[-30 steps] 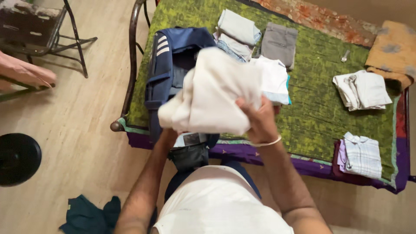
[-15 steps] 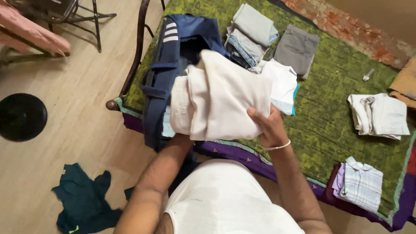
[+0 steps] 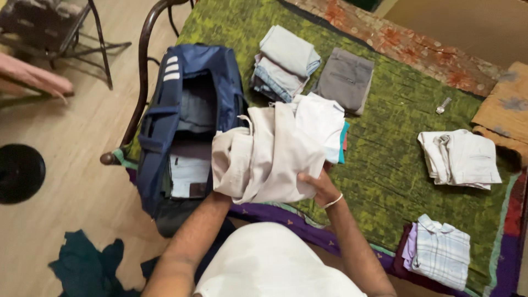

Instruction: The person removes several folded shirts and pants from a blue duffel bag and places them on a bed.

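**Listener:** So what is in front of you right now?

**Operator:** Mostly a bed (image 3: 396,165) with a green patterned cover, seen from above. I hold a folded cream garment (image 3: 267,157) in both hands, just beside the open mouth of a navy duffel bag (image 3: 165,132) at the bed's left end.

**Listener:** How are the hands set on it?

**Operator:** My right hand (image 3: 318,187) grips the garment's near right corner, thumb on top and fingers curled under, so the folds stay closed. My left hand (image 3: 220,190) is tucked beneath the garment's left edge. I cannot see those fingers, so I cannot tell whether they clutch or merely support. Held from both ends, the bundle stays flat rather than sagging open.

**Listener:** And the bag?

**Operator:** It lies unzipped with its opening up, and I see grey and pale folded items already inside it. It sits at the bed's edge, near my body, within easy reach.

**Listener:** What else is on the bed?

**Operator:** Folded clothes in separate stacks: a white stack (image 3: 324,124) partly under the cream garment, a pale blue and denim stack (image 3: 283,63) beyond it, grey trousers (image 3: 345,80) beside those, a white shirt (image 3: 459,157) well to the right, and a checked shirt (image 3: 440,250) at the near right edge. A dark teal cloth (image 3: 82,267) lies crumpled on the floor.
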